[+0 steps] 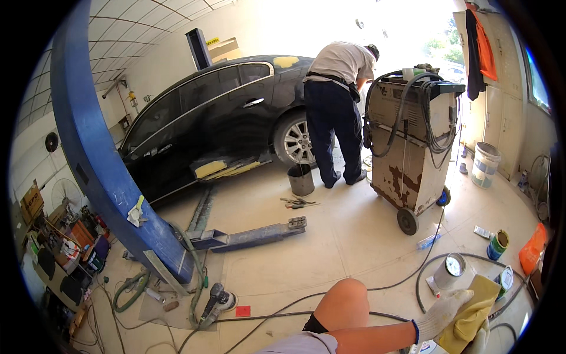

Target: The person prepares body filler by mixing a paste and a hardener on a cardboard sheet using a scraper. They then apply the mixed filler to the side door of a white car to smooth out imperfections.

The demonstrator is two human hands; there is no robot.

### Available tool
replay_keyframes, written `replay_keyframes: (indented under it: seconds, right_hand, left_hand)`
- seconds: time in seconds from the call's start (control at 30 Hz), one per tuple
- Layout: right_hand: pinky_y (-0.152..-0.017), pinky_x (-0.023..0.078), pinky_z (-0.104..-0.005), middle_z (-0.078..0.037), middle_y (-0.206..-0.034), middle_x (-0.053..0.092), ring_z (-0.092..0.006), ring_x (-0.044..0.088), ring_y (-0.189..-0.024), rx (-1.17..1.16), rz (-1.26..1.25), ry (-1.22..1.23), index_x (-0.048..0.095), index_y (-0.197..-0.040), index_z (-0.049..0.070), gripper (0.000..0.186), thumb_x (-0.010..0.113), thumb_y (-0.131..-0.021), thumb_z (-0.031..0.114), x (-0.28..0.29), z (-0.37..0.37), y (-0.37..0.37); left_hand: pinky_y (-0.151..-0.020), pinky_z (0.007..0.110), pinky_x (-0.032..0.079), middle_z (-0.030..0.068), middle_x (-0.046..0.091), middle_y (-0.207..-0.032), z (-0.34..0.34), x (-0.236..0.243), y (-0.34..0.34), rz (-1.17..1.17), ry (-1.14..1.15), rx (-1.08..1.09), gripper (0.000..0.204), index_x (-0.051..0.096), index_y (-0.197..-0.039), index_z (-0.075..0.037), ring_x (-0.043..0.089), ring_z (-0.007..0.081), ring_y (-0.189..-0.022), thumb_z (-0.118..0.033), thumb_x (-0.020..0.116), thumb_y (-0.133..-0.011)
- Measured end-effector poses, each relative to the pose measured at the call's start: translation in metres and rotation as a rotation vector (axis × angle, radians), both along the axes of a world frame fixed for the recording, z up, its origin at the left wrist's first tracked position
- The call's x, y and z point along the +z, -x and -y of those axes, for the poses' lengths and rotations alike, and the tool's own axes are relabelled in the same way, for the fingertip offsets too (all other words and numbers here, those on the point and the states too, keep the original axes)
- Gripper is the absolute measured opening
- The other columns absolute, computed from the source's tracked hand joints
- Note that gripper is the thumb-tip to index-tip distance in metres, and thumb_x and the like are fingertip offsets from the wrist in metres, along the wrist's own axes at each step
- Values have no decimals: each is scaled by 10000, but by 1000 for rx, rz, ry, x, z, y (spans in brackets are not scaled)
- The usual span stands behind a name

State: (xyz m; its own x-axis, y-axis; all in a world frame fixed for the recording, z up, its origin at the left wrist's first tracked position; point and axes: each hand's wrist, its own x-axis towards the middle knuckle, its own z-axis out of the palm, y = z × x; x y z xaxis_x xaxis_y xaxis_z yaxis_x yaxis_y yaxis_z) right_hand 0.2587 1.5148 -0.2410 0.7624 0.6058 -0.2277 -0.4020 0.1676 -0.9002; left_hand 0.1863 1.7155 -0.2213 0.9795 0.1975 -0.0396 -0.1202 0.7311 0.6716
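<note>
Both my hands wear whitish knit gloves at the lower right. My left hand (441, 314), with a dark blue cuff, reaches across from the lower middle and grips the left side of a creased, folded yellow sheet (471, 315), whether cloth or paper I cannot tell. Below and behind the sheet shows part of my right hand (481, 339), closed on its lower edge; most of its fingers are hidden. Just beyond stand a silver-lidded can (450, 269) and a smaller lidded can (504, 278). An open can with a yellowish rim (498, 244) stands farther back.
A black car (230, 106) with yellow filler patches stands beyond a blue lift post (112, 153) and its arm (259, 236). A person (336, 106) bends at its rear wheel. A wheeled machine (407, 141), hoses and a sander (217, 302) occupy the floor. My knee (342, 304) is nearby.
</note>
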Motion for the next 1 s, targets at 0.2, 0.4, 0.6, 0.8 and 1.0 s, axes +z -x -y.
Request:
replay_keyframes:
  seconds: [0.2, 0.4, 0.6, 0.8, 1.0]
  right_hand:
    - [-419, 538, -310, -84, -839, 637, -187, 608, -563, -228, 114, 135, 626, -1023, 6, 184, 540, -938, 145, 30, -18, 17]
    - [-626, 680, -389, -184, -1166, 726, -316, 770, -924, -322, -303, -274, 602, -1318, -5, 315, 579, -1027, 113, 42, -7, 35]
    - [-598, 669, -385, -190, -1123, 698, -307, 756, -804, -391, -337, -142, 548, -1331, -44, 328, 550, -1029, 85, 29, -14, 53]
    - [-598, 638, -362, -128, -969, 659, -224, 681, -701, -403, -277, -24, 598, -1266, -57, 309, 575, -1009, 111, 38, -24, 52]
    - [-588, 618, -325, -106, -926, 649, -175, 665, -697, -333, -85, 43, 625, -1198, -75, 279, 579, -1014, 129, 49, -28, 43]
  left_hand:
    - [-1057, 441, 548, 141, 612, -1412, -51, 22, 15, 56, 156, 336, 423, 471, -1493, -26, 620, 255, -1292, -226, 456, -1120]
    - [-1121, 547, 528, 185, 490, -1519, -30, 21, 26, 178, -117, 378, 565, 312, -1585, -43, 573, 342, -1371, -99, 443, -1039]
    - [-1055, 530, 573, 195, 517, -1469, 1, 5, 30, 204, -175, 477, 521, 377, -1530, 34, 611, 320, -1290, -6, 448, -1016]
    - [-1078, 559, 556, 166, 590, -1418, -7, -24, 40, 248, -358, 428, 483, 460, -1502, 12, 629, 326, -1271, -7, 482, -1020]
    - [-999, 376, 581, 199, 616, -1400, 6, -16, 45, 308, -262, 386, 482, 537, -1430, 107, 682, 259, -1162, 28, 480, -958]
